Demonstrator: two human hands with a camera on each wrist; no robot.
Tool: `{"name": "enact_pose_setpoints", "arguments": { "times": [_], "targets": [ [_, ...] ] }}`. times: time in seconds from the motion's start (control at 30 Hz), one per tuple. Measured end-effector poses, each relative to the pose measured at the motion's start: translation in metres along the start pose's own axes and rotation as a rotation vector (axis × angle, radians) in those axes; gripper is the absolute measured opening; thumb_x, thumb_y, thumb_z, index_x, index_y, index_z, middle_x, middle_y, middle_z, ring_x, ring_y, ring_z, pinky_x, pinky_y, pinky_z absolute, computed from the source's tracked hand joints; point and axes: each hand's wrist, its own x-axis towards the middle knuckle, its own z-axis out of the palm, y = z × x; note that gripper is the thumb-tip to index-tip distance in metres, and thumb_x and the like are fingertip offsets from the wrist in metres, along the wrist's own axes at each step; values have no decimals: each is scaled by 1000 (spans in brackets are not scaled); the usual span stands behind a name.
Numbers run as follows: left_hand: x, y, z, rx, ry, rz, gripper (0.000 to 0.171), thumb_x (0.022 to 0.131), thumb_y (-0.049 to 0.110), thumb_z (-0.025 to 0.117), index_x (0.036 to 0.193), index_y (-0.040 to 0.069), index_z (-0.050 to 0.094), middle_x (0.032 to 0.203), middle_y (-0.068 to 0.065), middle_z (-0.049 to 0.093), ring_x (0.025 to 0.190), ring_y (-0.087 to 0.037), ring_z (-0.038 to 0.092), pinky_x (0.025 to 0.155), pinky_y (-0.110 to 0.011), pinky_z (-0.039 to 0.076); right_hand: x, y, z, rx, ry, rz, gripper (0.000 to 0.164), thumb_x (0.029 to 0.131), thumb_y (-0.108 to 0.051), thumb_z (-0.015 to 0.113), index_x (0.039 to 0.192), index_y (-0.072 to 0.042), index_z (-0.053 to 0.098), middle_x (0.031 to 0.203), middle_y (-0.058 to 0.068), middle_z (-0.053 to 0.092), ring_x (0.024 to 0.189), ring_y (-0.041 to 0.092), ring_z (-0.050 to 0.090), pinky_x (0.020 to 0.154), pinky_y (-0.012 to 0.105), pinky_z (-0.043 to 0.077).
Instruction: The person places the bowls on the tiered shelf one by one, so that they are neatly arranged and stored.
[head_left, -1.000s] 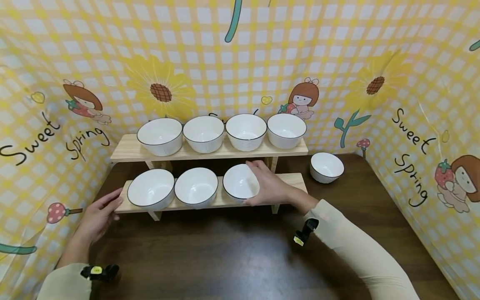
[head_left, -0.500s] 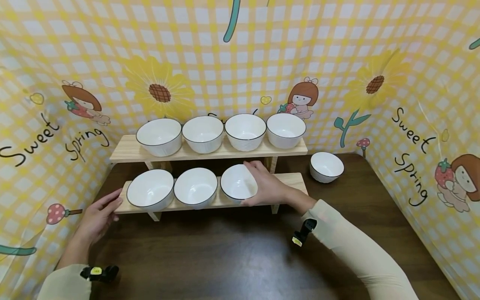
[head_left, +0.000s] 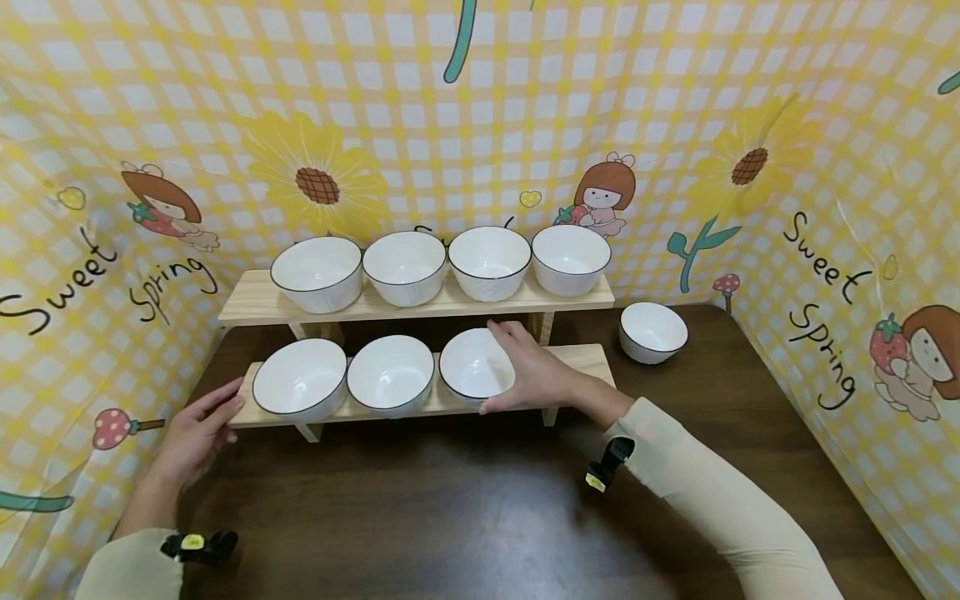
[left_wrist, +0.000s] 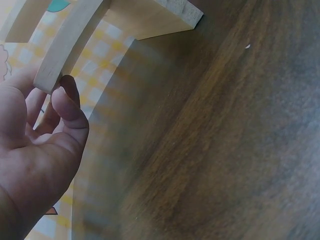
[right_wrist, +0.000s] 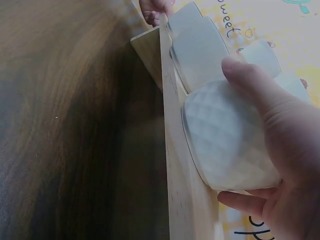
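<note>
My right hand grips a white bowl with a dark rim, the rightmost in the lower row. Thumb and fingers span its sides, and its quilted outer wall shows in the right wrist view. The bowl stands on the lower board of a two-tier wooden shelf. To its left, a middle bowl and a larger left bowl share that board. My left hand holds the board's left end, pinched between thumb and fingers in the left wrist view.
Several similar white bowls line the upper board, among them one at its right end. A smaller bowl sits on the dark wooden table, right of the shelf. Yellow checked cloth hangs behind and at both sides.
My right hand and the bowl it grips have slid slightly left along the lower board, nearer the middle bowl. My left hand keeps its hold on the board's end.
</note>
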Motion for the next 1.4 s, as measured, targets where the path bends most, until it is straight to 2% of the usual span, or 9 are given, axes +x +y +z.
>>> {"name": "enact_pose_setpoints", "arguments": {
  "times": [0.1,0.23,0.33,0.5,0.77,0.97,1.07,1.23,1.4],
  "targets": [
    [0,0,0,-3,0,8,51,100,27,68,148,32,55,104,26,62,71,-11,59,60,-23,53,-2,-1,-2,-40,-11,-1,135,68,-51,93,162,1,11,158,21,23,140,32,36,112,44,41],
    [1,0,1,-4,2,8,52,99,27,69,150,30,54,103,26,62,70,-11,59,59,-23,53,-11,1,-8,-100,-19,-17,136,70,-56,91,162,0,8,164,23,15,149,35,25,115,47,38],
    [2,1,2,3,3,-2,55,100,28,68,152,28,50,102,26,63,70,-11,59,59,-23,53,-23,4,-14,-142,-23,-24,129,76,-55,87,163,-1,9,166,22,10,152,36,17,117,50,35],
    [2,3,1,16,8,-9,55,100,29,68,152,29,50,101,25,63,69,-12,59,59,-23,52,-47,10,-23,-223,-25,-35,114,84,-55,79,163,-5,15,168,21,7,153,38,15,115,54,36],
    [0,1,0,22,10,-9,59,97,34,71,152,30,51,104,26,62,71,-12,60,60,-23,53,-83,29,-32,-384,12,-44,108,86,-62,74,162,-6,22,167,24,7,153,41,13,120,62,21],
    [1,0,0,16,7,-9,58,98,32,70,152,28,50,104,27,62,72,-12,59,60,-23,53,-108,41,-43,-446,39,7,105,86,-62,72,163,-10,24,167,24,11,154,41,9,118,67,16],
    [0,0,-1,7,8,-8,55,98,31,70,151,29,52,103,27,62,71,-11,59,60,-23,53,-119,50,-48,-455,52,45,103,87,-62,72,162,-8,25,166,25,11,153,43,8,117,69,15],
    [0,0,-1,-8,0,-4,52,99,29,70,148,31,55,103,27,63,72,-10,60,60,-22,54,-134,66,-56,-434,65,126,102,89,-61,71,162,-6,26,167,25,9,153,44,5,116,72,10],
    [-1,1,0,-14,-8,5,53,98,29,70,149,30,55,105,26,63,73,-9,60,61,-22,54,-144,82,-65,-415,111,193,98,90,-56,72,160,-4,28,164,30,11,152,47,6,114,74,10]
  ]
}}
